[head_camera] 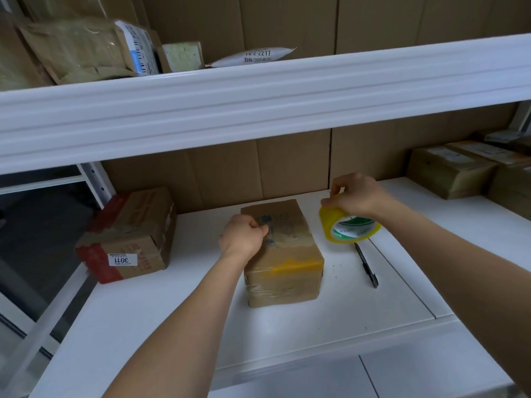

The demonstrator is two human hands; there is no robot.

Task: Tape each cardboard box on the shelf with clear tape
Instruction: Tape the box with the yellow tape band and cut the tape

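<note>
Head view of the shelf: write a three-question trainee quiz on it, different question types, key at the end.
1. True or false: the right hand grips the tape roll off to the right of the middle box.
2. What lies on the shelf right of that box? A) scissors B) a pen C) a knife
3. Fill in: the left hand rests on the ___ of the middle box.

Key:
1. True.
2. B, the pen.
3. Top.
</note>
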